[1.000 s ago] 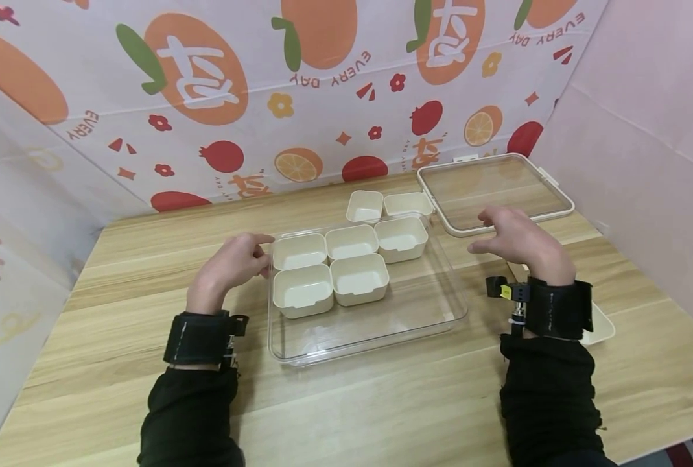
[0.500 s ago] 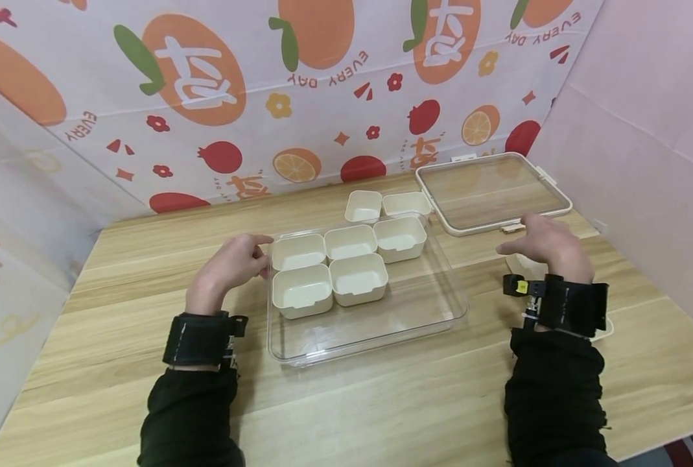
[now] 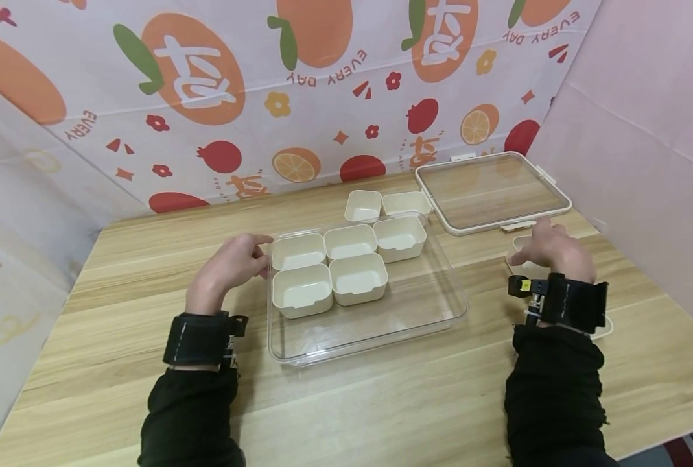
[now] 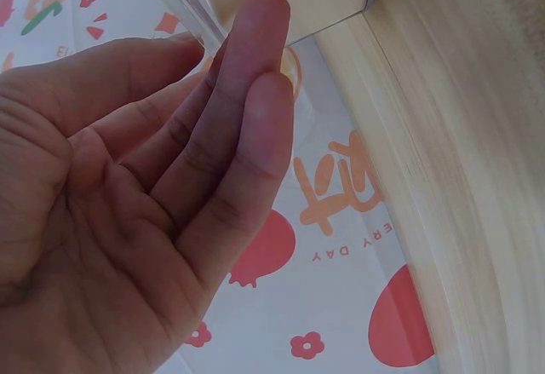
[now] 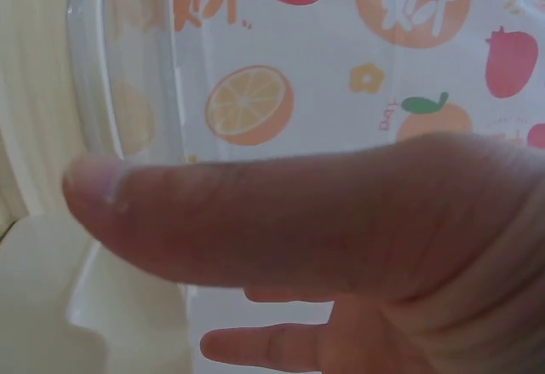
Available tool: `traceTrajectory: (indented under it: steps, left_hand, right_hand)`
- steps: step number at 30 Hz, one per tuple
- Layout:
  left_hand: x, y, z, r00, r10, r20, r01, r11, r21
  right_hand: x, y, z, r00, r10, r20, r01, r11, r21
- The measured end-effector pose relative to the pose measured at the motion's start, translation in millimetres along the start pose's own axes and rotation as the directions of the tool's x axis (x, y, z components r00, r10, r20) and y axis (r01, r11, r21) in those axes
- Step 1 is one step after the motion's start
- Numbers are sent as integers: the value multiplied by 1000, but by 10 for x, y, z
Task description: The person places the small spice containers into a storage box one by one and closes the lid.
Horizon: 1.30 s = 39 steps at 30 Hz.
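Note:
My left hand (image 3: 233, 263) is at the left side of a clear plastic bin (image 3: 422, 298), its index fingertip right at the rim. In the left wrist view the loosely bent fingers (image 4: 243, 127) lie against the bin's wall. Inside the bin stand several cream containers (image 3: 359, 279), three along the back and two in front of them. On the right, my right hand (image 3: 559, 250) hovers low over another cream container (image 3: 524, 267), partly hiding it. In the right wrist view its straight thumb (image 5: 281, 221) overlaps that container's rim, with the other fingers extended below.
Behind the bin stand two more cream containers (image 3: 407, 203). A clear lid with a cream frame (image 3: 459, 230) lies at the back right. Another cream container (image 3: 604, 329) shows beside my right wrist. Printed cloth (image 3: 323, 130) hangs behind the table.
My right hand has moved right from near the lid, then down over the cream container on the right. The left hand stays at the bin's edge.

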<state>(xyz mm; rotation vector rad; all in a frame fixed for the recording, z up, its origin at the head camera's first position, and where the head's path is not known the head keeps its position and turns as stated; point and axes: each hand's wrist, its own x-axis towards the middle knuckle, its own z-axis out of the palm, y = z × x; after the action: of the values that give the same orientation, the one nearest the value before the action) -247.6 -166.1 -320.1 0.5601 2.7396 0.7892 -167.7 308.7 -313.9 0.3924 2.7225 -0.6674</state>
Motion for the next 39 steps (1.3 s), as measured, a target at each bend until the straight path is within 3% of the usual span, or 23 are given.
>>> traceTrajectory:
  steps: [19,39]
  left_hand:
    - [-7,3,-29,1000,-6,10,6,1000,4]
    - [9,-16,-23,1000,6,9,-6,1000,15]
  right_hand:
    - [84,106,22,998,-25,57,26,1000,-3]
    - [123,103,44,1000,10,9,-10,1000,13]
